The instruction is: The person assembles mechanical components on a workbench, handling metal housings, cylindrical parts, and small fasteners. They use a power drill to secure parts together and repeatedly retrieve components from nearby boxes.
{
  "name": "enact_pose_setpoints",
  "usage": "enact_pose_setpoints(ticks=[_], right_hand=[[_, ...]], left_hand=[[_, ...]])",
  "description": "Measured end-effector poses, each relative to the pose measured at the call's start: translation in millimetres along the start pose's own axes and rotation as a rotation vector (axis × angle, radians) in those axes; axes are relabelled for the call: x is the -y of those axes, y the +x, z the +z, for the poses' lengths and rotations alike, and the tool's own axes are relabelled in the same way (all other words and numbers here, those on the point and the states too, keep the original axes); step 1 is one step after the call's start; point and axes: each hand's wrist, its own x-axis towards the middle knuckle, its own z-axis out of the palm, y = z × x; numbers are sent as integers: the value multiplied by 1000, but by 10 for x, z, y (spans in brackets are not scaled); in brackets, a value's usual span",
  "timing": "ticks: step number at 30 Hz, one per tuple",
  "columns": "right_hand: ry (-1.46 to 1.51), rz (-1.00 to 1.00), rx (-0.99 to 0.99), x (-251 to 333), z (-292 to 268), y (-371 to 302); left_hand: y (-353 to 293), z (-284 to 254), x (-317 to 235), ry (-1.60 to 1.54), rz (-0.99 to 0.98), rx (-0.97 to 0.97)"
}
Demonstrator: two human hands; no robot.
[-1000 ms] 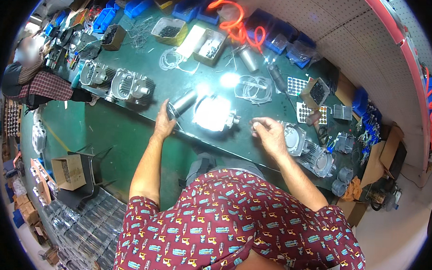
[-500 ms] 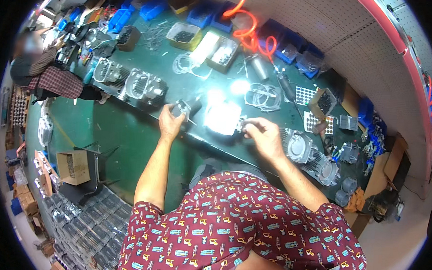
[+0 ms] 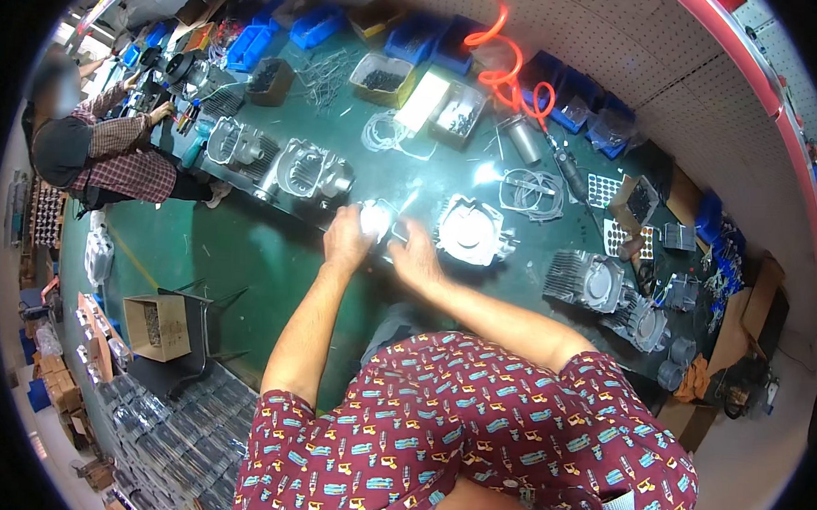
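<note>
My left hand [image 3: 344,242] is closed around a small metal part [image 3: 374,220], whose face shines white in the glare. Close beside it, to the right, is my right hand [image 3: 415,255], its fingers bent together; what they hold, if anything, is too small and blurred to name. A grey cast-metal housing [image 3: 472,231] with a bright round face lies on the green workbench [image 3: 341,127], just right of my right hand. Two more finned housings [image 3: 311,170] [image 3: 239,143] stand left of my hands along the bench edge.
Finned housings [image 3: 585,276] stand to the right. Further back lie coiled clear tubing [image 3: 532,195], a power tool [image 3: 570,171] and an open box of dark small parts [image 3: 382,78]. An orange coiled hose [image 3: 501,78] hangs above blue bins. A co-worker [image 3: 108,161] stands at the far left.
My right hand has left the bright housing and come left, close to my left hand. The part in my left hand now catches the light. The whole view has shifted slightly.
</note>
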Motion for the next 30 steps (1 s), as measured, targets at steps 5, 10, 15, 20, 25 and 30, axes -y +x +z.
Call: enact_pose_setpoints(ticks=[5, 10, 15, 20, 25, 30], right_hand=[[-260, 216, -112, -117, 262, 394], [-397, 195, -152, -435, 463, 616], [-454, 257, -229, -514, 553, 573], [-403, 188, -301, -601, 624, 529], [-435, 75, -215, -718, 533, 574], [-228, 47, -97, -276, 271, 599]], left_hand=[[40, -43, 77, -42, 180, 29], [98, -28, 215, -12, 270, 102], [97, 14, 284, 1, 335, 91], [98, 45, 327, -10, 340, 91], [113, 26, 263, -15, 289, 117], [73, -52, 324, -80, 348, 116]])
